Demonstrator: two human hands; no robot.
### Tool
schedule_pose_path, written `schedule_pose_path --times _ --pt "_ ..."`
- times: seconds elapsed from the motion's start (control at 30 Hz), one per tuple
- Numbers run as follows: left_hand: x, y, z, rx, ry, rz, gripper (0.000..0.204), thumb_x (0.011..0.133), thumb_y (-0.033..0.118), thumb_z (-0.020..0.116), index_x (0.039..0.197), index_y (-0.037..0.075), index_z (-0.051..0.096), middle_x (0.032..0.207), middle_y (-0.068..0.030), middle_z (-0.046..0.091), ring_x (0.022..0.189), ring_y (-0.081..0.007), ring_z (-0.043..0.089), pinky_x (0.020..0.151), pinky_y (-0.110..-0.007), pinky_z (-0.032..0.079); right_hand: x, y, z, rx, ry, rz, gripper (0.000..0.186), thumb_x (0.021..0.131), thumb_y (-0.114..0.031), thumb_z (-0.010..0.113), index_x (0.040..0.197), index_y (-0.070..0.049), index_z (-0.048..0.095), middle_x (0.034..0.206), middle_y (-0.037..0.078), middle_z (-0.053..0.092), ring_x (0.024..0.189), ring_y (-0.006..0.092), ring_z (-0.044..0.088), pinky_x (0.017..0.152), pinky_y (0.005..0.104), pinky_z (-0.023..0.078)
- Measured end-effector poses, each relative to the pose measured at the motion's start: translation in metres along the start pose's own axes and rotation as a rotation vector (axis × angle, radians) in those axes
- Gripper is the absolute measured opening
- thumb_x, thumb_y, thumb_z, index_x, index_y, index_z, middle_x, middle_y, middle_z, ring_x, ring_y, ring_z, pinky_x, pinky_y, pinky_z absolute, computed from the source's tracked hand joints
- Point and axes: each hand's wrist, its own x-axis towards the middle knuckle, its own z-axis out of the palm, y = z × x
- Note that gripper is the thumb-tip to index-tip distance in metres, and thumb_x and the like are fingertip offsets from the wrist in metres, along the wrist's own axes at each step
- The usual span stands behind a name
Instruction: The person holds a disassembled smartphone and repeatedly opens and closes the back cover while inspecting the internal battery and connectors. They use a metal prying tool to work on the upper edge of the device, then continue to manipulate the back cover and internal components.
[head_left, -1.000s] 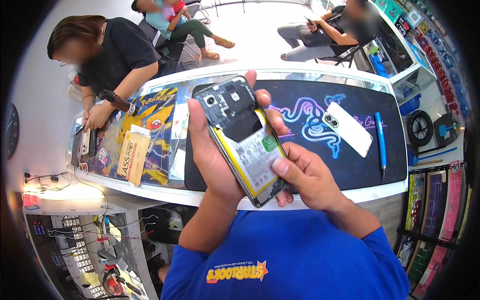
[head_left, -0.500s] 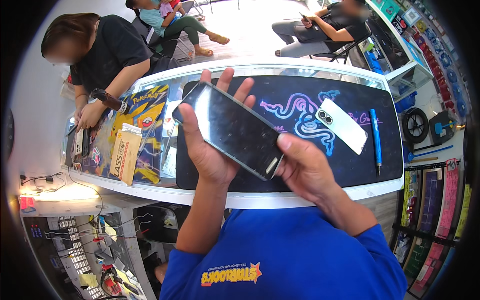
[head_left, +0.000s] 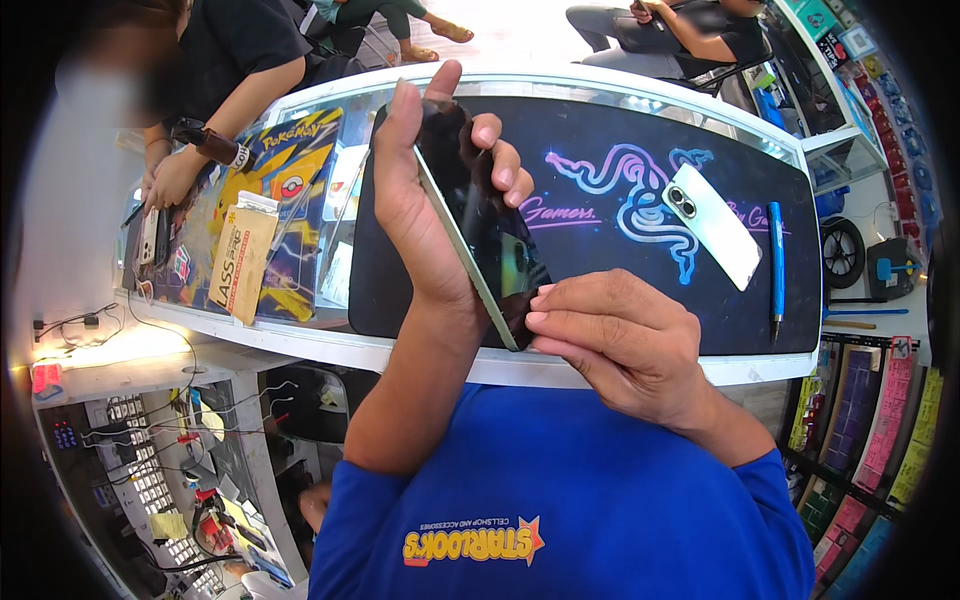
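Note:
A black-screened smartphone with a pale green edge is tilted on its side in my left hand. The thumb runs along its near long edge, while the other fingers curl round the far edge. My right hand is closed, its fingertips and thumb pressed together at the phone's lower corner. Whether they pinch the corner itself or some thin piece there, I cannot tell. Below the phone lies a black desk mat with a coloured logo. A white phone rests back-up on the mat, beside a blue pen-like tool.
The mat covers a white-framed glass counter. To its left are a yellow character-printed sheet and a tan paper packet. A person in black leans over the counter's left end. Accessory racks stand at the right.
The phone has turned from nearly face-up to a steep tilt, more upright in the picture. My right hand has gone from thumb on the corner to fingertips pinched there.

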Motion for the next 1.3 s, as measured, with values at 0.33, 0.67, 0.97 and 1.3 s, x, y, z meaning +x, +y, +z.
schedule_pose_path --times 0.33,0.67,0.97,1.3 --pt "0.003 0.0 -0.005 0.054 0.051 -0.112 0.064 0.115 0.057 0.056 0.152 0.005 0.056 0.096 -0.0103 0.062 0.071 -0.0194 0.06 0.06 -0.035 0.05 0.004 -0.004 -0.006 -0.006 -0.062 0.023 0.023 0.088 0.0 0.091 0.109 -0.001 0.083 0.107 0.015 0.082 0.092 0.0283 0.08 0.077 0.0349 0.065" --pt "0.005 0.0 -0.003 0.065 0.015 -0.155 0.063 0.116 0.056 0.056 0.152 0.005 0.057 0.098 -0.0112 0.063 0.072 -0.0199 0.06 0.061 -0.035 0.05 0.008 -0.009 -0.012 0.009 -0.112 0.071 0.024 0.086 0.001 0.091 0.109 -0.001 0.086 0.104 0.016 0.083 0.095 0.028 0.083 0.079 0.0337 0.066" --pt "0.007 -0.001 -0.005 -0.047 -0.095 -0.203 0.065 0.117 0.058 0.051 0.154 0.005 0.058 0.104 -0.0124 0.062 0.079 -0.0205 0.06 0.066 -0.036 0.05 0.011 -0.014 -0.012 -0.03 -0.09 0.039 0.026 0.084 0.002 0.092 0.109 0.0 0.085 0.101 0.017 0.082 0.09 0.0273 0.081 0.076 0.0341 0.065" --pt "0.007 -0.004 -0.001 -0.217 -0.179 -0.225 0.066 0.115 0.062 0.053 0.152 0.007 0.059 0.105 -0.0112 0.06 0.08 -0.0199 0.057 0.069 -0.035 0.049 0.017 -0.021 -0.013 -0.034 -0.115 0.042 0.028 0.083 0.001 0.094 0.109 -0.001 0.084 0.102 0.014 0.08 0.087 0.0256 0.077 0.072 0.0344 0.061"
